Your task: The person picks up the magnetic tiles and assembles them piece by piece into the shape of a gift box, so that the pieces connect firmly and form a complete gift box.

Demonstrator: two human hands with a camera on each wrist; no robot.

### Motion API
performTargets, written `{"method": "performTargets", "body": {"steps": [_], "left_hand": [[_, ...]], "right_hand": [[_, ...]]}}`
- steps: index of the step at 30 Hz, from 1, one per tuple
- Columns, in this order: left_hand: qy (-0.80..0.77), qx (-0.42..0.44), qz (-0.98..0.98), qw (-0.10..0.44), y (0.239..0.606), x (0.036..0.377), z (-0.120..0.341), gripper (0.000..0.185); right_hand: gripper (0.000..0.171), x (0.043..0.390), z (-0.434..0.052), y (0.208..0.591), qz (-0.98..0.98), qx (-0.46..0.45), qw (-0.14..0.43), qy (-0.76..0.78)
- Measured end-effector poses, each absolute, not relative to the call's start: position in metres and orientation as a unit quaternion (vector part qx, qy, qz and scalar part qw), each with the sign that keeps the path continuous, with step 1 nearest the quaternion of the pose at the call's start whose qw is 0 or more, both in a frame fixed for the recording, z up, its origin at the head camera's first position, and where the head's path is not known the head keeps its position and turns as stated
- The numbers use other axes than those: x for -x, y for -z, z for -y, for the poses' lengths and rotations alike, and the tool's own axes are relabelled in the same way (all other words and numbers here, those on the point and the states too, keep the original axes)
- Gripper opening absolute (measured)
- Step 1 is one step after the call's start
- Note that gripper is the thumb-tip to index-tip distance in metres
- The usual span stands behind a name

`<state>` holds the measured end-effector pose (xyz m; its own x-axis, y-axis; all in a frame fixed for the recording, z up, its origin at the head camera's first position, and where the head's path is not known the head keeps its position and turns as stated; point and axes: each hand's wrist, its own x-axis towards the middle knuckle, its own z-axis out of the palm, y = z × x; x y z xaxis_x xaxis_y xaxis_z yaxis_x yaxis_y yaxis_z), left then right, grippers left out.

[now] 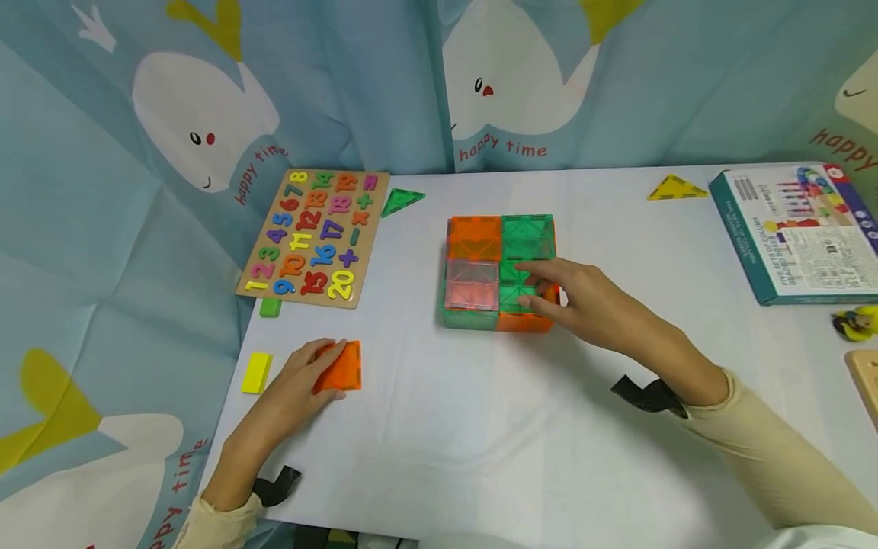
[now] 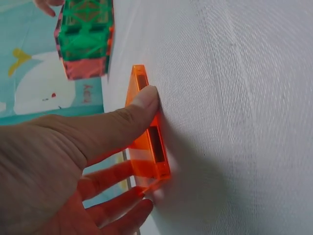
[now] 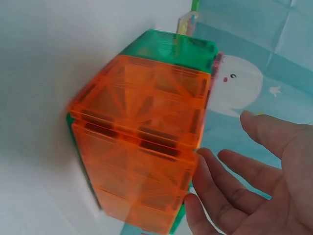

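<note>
My left hand point(image 1: 295, 389) pinches an orange square magnetic tile point(image 1: 348, 367) at the table's left side. In the left wrist view the thumb presses one long edge of the orange tile point(image 2: 157, 142), with the other fingers behind it. A box-shaped build of see-through magnetic tiles point(image 1: 473, 286), orange, green and pink, stands mid-table. My right hand point(image 1: 590, 301) hovers at its right side, thumb and forefinger spread apart over the green top tiles. In the right wrist view the loosely bent fingers point(image 3: 205, 171) are right at the edge of the build's orange side point(image 3: 142, 166).
A wooden number board point(image 1: 371, 225) lies at the back left, near a green triangle tile point(image 1: 401, 201). A green block point(image 1: 270, 308) and a yellow block point(image 1: 257, 373) sit by the left edge. Back right are a yellow triangle tile point(image 1: 676, 188), a box point(image 1: 809, 259) and a small toy point(image 1: 857, 324).
</note>
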<state>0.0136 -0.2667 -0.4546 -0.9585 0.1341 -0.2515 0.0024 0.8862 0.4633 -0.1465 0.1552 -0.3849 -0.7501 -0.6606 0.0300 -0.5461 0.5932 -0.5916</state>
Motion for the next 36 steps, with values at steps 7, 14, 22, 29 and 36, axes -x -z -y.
{"method": "performTargets", "body": {"steps": [7,14,22,29,36], "left_hand": [[-0.246,-0.049,-0.959,0.131,0.46,-0.007,0.258,0.08],[-0.251,-0.08,-0.959,0.109,0.46,0.007,0.23,0.077],[-0.251,-0.224,-0.942,0.0,0.43,0.039,0.162,0.078],[-0.221,-0.31,-0.922,-0.067,0.41,0.076,0.124,0.082],[-0.212,-0.356,-0.908,-0.059,0.404,0.107,0.1,0.08]], "right_hand": [[0.05,0.151,-0.153,0.393,-0.885,0.339,0.101,0.303],[0.053,0.143,-0.148,0.391,-0.886,0.335,0.109,0.301],[0.077,0.105,-0.13,0.387,-0.861,0.409,0.126,0.273],[0.09,0.102,-0.139,0.385,-0.88,0.396,0.074,0.252],[0.081,0.121,-0.158,0.383,-0.892,0.363,0.058,0.263]]}}
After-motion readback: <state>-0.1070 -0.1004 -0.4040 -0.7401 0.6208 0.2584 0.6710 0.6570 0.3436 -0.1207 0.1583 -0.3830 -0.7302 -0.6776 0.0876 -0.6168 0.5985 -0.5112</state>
